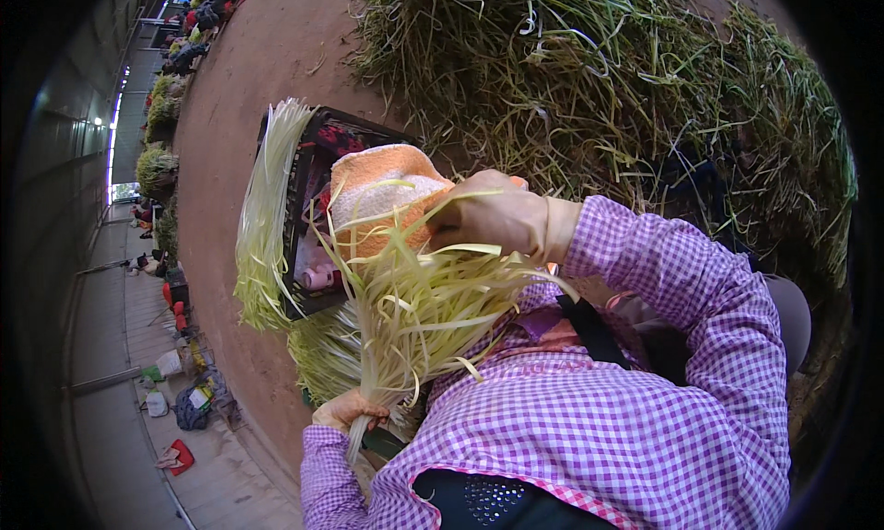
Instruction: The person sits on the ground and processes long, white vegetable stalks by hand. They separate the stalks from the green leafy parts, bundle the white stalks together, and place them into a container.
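My left hand (pixel 353 411), at the lower left, grips the pale stem end of a bunch of long, yellow-green leafy stalks (pixel 407 309), whose leaves fan upward and to the right. Above the leaves, my right hand (pixel 494 216), in a tan glove, is closed on an orange-and-white terry cloth (pixel 387 191); a few leaves cross in front of the cloth and the glove. Another bundle of pale stalks (pixel 266 219) lies over the left edge of a black plastic crate (pixel 293 212). More such stalks (pixel 324 354) lie below the crate, partly behind the held bunch.
A large heap of green leafy stalks (pixel 594 81) covers the upper right. Brown ground (pixel 228 288) stretches along the left. Farther off are people (pixel 207 12), more plant piles (pixel 157 167), bags (pixel 193 406) and a red item (pixel 181 457) near the wall.
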The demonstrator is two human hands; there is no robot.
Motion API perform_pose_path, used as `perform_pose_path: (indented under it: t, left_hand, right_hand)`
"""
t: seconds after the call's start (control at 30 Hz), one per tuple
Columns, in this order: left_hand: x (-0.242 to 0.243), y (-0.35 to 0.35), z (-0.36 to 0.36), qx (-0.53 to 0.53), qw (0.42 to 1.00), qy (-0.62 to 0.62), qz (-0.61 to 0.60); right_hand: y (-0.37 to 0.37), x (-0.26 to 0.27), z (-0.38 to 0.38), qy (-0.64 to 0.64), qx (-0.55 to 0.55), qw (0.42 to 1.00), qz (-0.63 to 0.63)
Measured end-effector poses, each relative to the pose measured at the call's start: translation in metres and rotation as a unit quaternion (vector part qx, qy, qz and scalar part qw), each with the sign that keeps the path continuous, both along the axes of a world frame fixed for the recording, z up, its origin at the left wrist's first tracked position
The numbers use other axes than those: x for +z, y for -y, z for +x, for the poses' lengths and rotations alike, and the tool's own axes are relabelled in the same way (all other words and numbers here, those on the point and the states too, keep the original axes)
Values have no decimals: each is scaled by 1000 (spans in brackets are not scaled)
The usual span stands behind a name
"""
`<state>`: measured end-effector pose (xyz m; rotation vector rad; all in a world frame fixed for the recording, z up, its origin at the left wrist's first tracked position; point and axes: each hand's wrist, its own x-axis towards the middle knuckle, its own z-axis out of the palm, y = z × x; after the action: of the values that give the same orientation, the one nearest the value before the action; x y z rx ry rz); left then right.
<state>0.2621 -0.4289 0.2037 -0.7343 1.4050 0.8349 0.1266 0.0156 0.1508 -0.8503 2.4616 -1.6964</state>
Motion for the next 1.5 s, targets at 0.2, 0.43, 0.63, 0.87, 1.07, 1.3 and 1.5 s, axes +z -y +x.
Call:
perform_pose_path:
  t: [0.2,0.43,0.63,0.87,1.07,1.3,1.5]
  left_hand:
    - [-15,9,19,63,998,-26,-9]
    - [-38,13,47,135,991,-4,-24]
    - [-35,-7,64,150,988,8,-41]
    - [-28,-20,70,154,987,9,-55]
    - [-25,-21,70,147,987,1,-58]
    - [-25,-13,77,153,987,-11,-53]
    - [-33,-8,82,163,985,-9,-50]
  right_hand:
    - [-66,-47,-40,217,-210,953,28]
    - [-139,-92,-30,151,-9,878,454]
    - [-123,-83,-26,336,34,934,118]
    - [-109,-60,-18,357,81,930,-25]
    - [-57,-43,-2,30,-8,977,213]
    - [-126,-84,-30,300,-150,911,242]
    - [-131,-63,-16,427,90,891,127]
